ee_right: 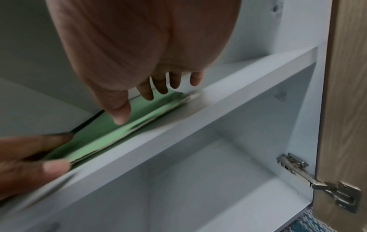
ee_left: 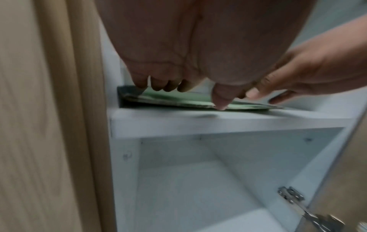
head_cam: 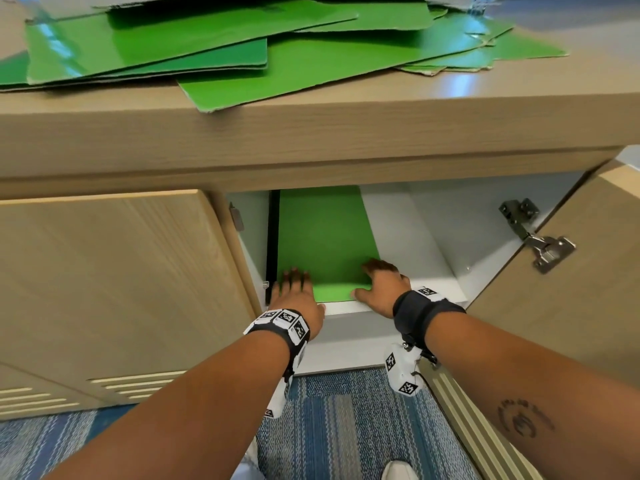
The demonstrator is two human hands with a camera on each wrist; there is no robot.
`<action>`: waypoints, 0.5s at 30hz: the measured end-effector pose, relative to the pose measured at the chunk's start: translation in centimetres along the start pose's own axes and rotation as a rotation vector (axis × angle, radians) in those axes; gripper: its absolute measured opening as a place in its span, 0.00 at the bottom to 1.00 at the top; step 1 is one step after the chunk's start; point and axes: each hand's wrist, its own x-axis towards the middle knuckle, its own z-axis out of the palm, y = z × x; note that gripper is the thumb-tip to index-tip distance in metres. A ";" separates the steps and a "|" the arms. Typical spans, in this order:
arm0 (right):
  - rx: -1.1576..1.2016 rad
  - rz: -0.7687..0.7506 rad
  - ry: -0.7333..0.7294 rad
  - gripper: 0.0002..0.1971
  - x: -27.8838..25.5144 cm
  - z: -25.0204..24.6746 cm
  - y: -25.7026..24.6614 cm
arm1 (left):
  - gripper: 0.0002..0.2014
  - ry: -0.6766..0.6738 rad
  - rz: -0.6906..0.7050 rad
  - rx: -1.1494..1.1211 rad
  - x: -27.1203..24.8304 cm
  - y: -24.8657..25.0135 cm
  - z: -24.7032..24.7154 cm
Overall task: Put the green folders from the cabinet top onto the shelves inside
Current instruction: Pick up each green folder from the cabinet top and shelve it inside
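Several green folders [head_cam: 242,53] lie in a loose pile on the wooden cabinet top [head_cam: 346,133]. Inside the open cabinet, a flat stack of green folders [head_cam: 322,237] sits on the left part of the upper white shelf [head_cam: 408,258]. My left hand [head_cam: 298,289] lies flat on the stack's near left corner, fingers straight. My right hand [head_cam: 374,282] rests on the near right corner, with the thumb on top. In the left wrist view the fingertips [ee_left: 158,84] touch the stack [ee_left: 178,98]. The right wrist view shows the thumb [ee_right: 119,113] pressing on the stack [ee_right: 95,138].
The right cabinet door [head_cam: 571,289] stands open, with metal hinges [head_cam: 536,233] on it. The left door [head_cam: 121,289] is closed. Below the shelf is a lower white compartment [ee_left: 198,188]. Blue striped carpet [head_cam: 346,427] covers the floor.
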 end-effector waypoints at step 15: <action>0.247 -0.453 0.340 0.19 -16.4 -19.6 -14.5 | 0.25 0.446 0.281 -0.154 -17.1 1.2 -24.2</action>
